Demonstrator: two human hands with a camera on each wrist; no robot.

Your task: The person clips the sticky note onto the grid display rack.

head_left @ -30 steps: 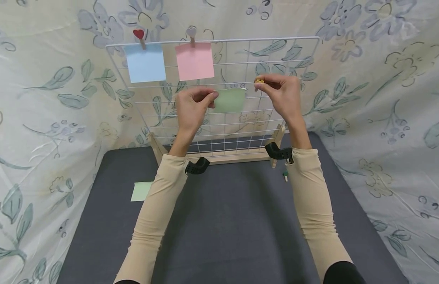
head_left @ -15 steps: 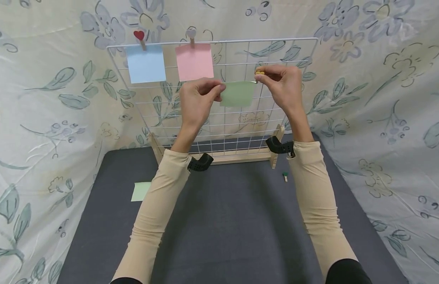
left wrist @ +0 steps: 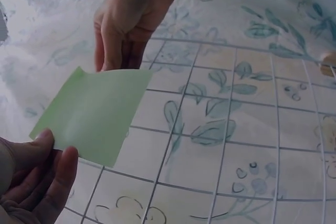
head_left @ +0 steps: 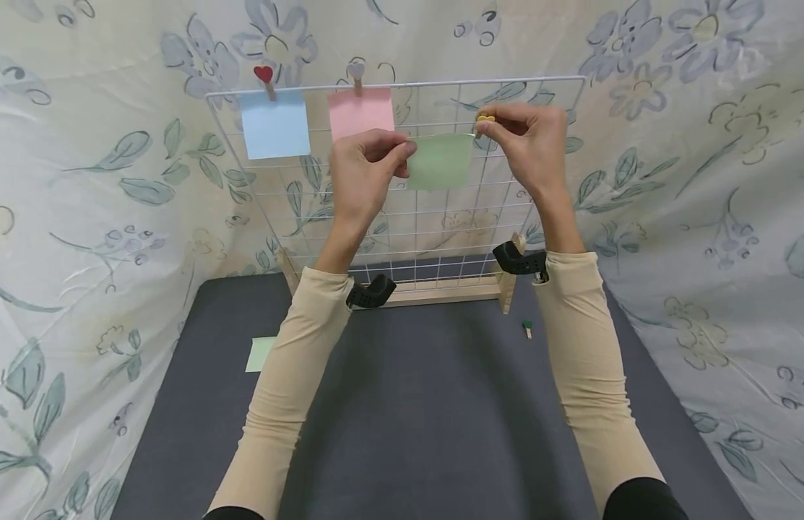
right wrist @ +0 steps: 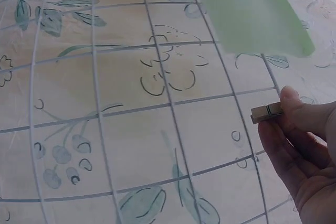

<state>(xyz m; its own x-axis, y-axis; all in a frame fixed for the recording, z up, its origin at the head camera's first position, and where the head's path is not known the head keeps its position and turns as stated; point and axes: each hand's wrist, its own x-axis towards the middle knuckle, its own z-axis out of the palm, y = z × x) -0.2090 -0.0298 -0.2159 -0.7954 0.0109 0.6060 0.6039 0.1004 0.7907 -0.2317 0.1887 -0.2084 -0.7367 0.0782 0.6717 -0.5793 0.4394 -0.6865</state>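
My left hand pinches the left edge of a green paper note, held up in front of a white wire grid. In the left wrist view the note looks tilted, with one corner slightly bent. At the note's upper right, my right hand pinches a small wooden clothespin with a yellow top. The right wrist view shows the wooden end of that clothespin sticking out between thumb and fingers, apart from the note.
A blue note and a pink note hang from the grid's top bar by clothespins with heart tops. On the dark table lie another green note and a green-topped clothespin. A wooden base supports the grid.
Both hands have risen toward the grid's top bar. The left hand has carried the green note up and to the right, and it now overlaps the pink note's lower part.
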